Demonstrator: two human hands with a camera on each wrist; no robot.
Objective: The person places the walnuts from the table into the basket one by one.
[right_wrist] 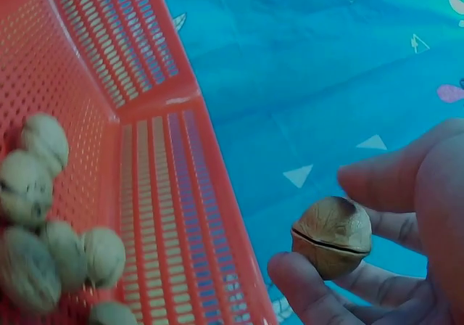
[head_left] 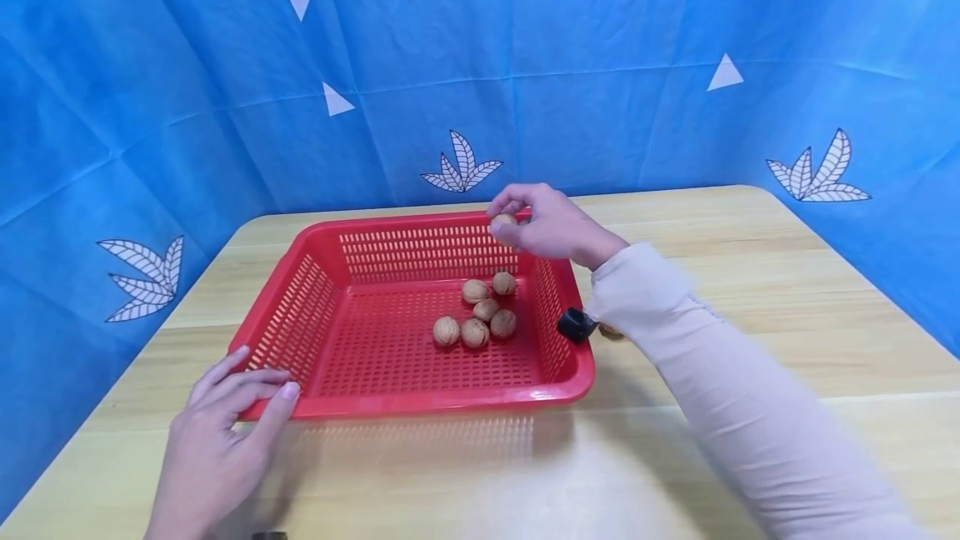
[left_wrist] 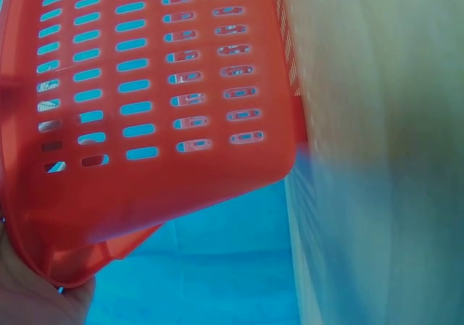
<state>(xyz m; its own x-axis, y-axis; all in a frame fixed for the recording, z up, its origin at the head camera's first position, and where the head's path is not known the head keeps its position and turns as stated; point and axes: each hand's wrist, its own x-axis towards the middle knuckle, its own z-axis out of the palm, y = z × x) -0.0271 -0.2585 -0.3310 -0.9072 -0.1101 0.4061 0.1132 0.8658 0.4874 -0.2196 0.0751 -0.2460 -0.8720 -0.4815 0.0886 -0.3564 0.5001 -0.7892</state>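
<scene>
A red plastic basket (head_left: pixel 427 402) with slotted walls stands on the table. My left hand (head_left: pixel 225 423) grips its near left corner, thumb on the front rim and fingers over the side rim; in the left wrist view part of this hand (left_wrist: pixel 43 296) shows under the corner. My right hand (head_left: pixel 551 223) holds a walnut (head_left: pixel 504 222) by the fingertips at the basket's far right corner. In the right wrist view the pinched walnut (right_wrist: pixel 332 238) shows its dark seam. Several walnuts (head_left: pixel 475 332) lie together on the right part of the basket floor.
Another walnut (head_left: pixel 611 332) lies on the wooden table (head_left: pixel 750 290) right of the basket, mostly hidden by the right sleeve (head_left: pixel 720 373). A black wrist fitting (head_left: pixel 576 325) overlaps the basket's right rim. Blue patterned cloth (head_left: pixel 600 40) hangs behind the table.
</scene>
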